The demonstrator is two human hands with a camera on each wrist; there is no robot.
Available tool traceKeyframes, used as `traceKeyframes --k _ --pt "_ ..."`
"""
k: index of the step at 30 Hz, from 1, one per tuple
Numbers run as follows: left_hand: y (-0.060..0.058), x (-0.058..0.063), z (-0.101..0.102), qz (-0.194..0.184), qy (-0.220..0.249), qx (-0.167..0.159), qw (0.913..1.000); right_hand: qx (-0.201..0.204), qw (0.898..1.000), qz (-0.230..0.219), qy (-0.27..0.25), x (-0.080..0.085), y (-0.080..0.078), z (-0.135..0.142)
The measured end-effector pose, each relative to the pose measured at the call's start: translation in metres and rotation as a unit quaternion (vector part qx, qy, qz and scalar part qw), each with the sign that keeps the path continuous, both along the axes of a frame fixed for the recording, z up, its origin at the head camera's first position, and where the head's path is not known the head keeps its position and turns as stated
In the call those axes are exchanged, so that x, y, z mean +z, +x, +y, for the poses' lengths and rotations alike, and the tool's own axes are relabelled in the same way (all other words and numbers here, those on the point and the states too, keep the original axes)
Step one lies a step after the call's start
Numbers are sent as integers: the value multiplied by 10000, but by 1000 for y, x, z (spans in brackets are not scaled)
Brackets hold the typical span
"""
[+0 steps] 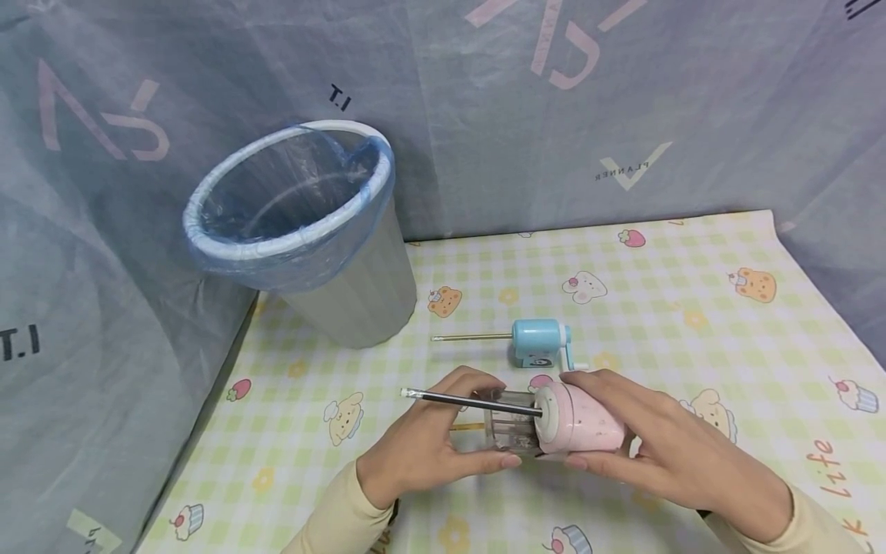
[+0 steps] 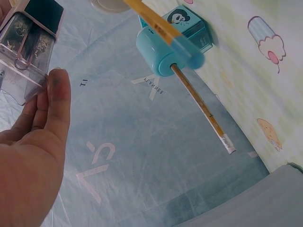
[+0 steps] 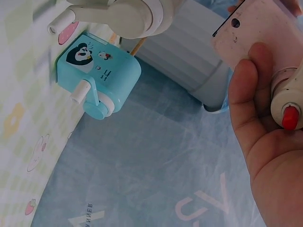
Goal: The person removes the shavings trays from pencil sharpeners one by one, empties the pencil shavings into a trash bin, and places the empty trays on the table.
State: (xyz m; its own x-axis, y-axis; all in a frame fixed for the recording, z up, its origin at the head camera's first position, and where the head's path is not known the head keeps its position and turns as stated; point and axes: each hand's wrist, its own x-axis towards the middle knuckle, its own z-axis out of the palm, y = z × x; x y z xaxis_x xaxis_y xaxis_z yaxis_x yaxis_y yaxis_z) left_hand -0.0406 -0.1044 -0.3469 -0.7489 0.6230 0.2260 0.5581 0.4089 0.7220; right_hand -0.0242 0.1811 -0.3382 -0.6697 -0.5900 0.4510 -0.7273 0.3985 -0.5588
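- Both the left grip (image 1: pixel 422 454) and the right grip (image 1: pixel 678 446) are occupied in the head view: the left pinches a clear drawer (image 1: pixel 508 432) between thumb and fingers, the right curls round the pink sharpener (image 1: pixel 588 419), which sits between the two.
- The sharpener's long axis runs roughly from grip to grip; its black pencil (image 1: pixel 477 402) slants out toward the left grip, eraser end past the knuckles.
- Beneath the left grip shows a yellow pencil (image 1: pixel 467 426), mostly hidden.
- Just beyond both grips, a teal sharpener (image 1: pixel 536 335) stands on the counter (image 1: pixel 277 431), its gold pencil (image 1: pixel 474 337) pointing leftward.
- Farther off, past the left grip, stands a lined bin (image 1: pixel 353 312).
- Readable head-view writing: "I.T" and a reversed "PLANNER" on the backdrop cloth (image 1: pixel 484 154); "life" on the counter covering, right of the right grip.
- Left wrist view adds shavings (image 2: pixel 41 48) inside the drawer above the fingers, the yellow pencil's blue end, and "PLANNER" on the cloth.
- Right wrist view adds a red tip (image 3: pixel 290 118) beside the right grip's palm, a blurred cream crank (image 3: pixel 118 19) well apart from it, and a panda picture (image 3: pixel 79 57) on the teal sharpener, its print too small to read.
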Motion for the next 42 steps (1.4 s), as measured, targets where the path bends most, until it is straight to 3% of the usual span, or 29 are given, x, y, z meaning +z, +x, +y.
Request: traceKeyframes --k 4,12,21,34,42 --pt "0 -1 0 -43 35 24 10000 -21 9998 -164 116 0 1 1" --pt "-1 -3 -3 -201 88 108 9997 19 9998 69 -207 -5 -2 2" --pt "-1 -3 -4 -481 -1 298 9984 -94 9995 -295 109 -1 1 5" --pt "-1 -7 -9 -275 -1 404 9988 -156 9978 -643 61 -3 2 8" --pt "0 -6 -10 -319 67 405 9986 -102 9984 -560 37 -4 4 8"
